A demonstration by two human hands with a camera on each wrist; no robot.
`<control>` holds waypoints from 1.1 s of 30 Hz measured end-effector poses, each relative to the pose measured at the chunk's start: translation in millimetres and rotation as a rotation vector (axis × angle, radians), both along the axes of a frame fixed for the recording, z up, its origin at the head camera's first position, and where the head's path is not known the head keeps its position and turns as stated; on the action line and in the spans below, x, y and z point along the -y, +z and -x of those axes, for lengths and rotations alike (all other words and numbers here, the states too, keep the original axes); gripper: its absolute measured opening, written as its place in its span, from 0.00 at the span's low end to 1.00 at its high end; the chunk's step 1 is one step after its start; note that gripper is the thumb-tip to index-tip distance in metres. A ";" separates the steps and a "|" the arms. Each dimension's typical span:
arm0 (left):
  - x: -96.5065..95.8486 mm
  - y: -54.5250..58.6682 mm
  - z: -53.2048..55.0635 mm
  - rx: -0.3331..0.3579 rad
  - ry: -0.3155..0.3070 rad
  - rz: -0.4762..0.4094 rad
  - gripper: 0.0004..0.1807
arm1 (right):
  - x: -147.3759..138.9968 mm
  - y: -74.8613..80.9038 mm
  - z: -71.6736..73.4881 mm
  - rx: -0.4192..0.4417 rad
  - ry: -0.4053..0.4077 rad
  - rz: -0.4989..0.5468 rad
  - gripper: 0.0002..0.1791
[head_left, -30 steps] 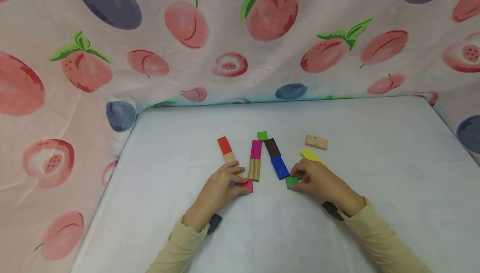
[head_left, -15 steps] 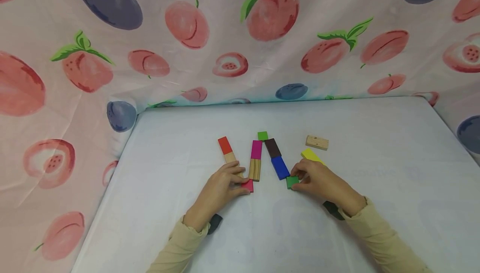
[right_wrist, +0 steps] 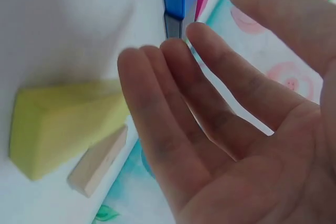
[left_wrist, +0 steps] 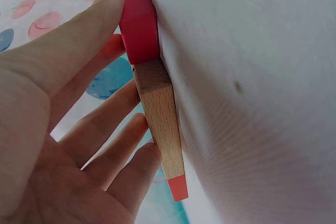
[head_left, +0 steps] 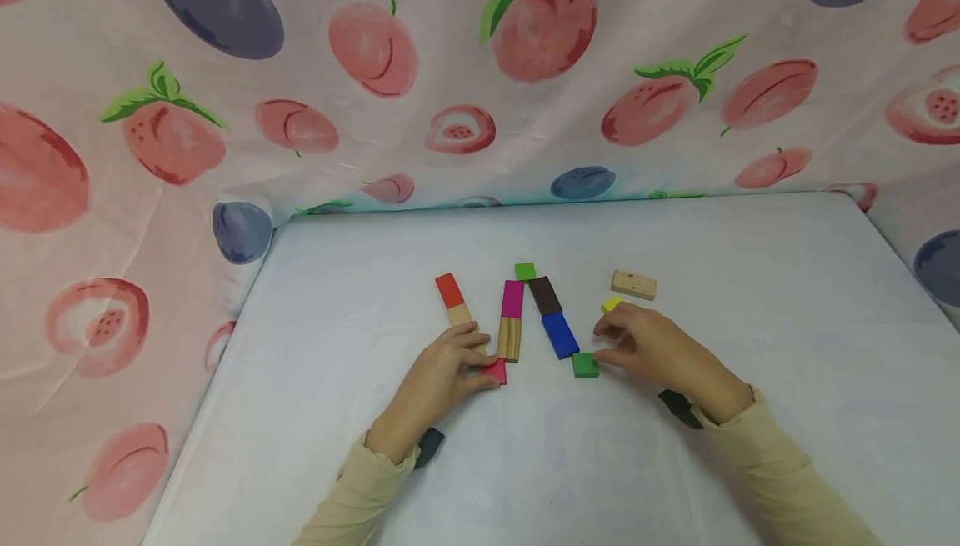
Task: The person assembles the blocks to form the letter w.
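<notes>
My left hand (head_left: 437, 373) pinches a small pink block (left_wrist: 139, 19) between thumb and index finger. Its other fingers lie along a natural wood block (left_wrist: 160, 114), which lines up with an orange-red block (head_left: 449, 290) beyond. Just right of the dark green block (head_left: 586, 365), my right hand (head_left: 660, 350) holds nothing, its fingers apart from each other and loosely bent. The green block touches the lower end of a blue block (head_left: 560, 336), with a dark brown block (head_left: 545, 296) above that. Partly behind the right hand lies a yellow block (right_wrist: 68, 124).
Between the slanted rows stand a magenta block (head_left: 512, 299) and a striped wood block (head_left: 508, 340). A light green block (head_left: 525, 272) sits at the top. One loose wood block (head_left: 633, 284) lies at the right on the white table (head_left: 360, 279). Fruit-patterned cloth (head_left: 420, 154) hangs behind.
My right hand has let go of the dark green block and shifted slightly right, covering more of the yellow block. The left hand has stayed in place.
</notes>
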State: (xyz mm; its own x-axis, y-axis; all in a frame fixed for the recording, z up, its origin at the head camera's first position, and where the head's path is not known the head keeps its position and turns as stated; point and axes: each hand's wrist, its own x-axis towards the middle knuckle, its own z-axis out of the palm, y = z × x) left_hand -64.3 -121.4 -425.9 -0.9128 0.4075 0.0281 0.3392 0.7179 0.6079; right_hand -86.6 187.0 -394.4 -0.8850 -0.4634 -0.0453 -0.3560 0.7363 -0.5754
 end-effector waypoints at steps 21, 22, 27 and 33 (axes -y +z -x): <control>-0.5 0.9 0.2 0.015 0.003 0.009 0.19 | -20.6 6.0 10.4 -0.034 -0.092 -0.056 0.23; -0.5 0.8 0.1 0.017 0.003 0.008 0.19 | -21.5 5.7 10.7 -0.026 -0.099 -0.059 0.23; -0.2 0.0 0.2 0.015 0.001 0.014 0.19 | -26.1 1.8 12.3 -0.026 -0.103 -0.059 0.23; -0.1 -0.7 0.7 0.010 0.000 0.014 0.19 | -29.7 -4.0 15.4 -0.017 -0.110 -0.041 0.23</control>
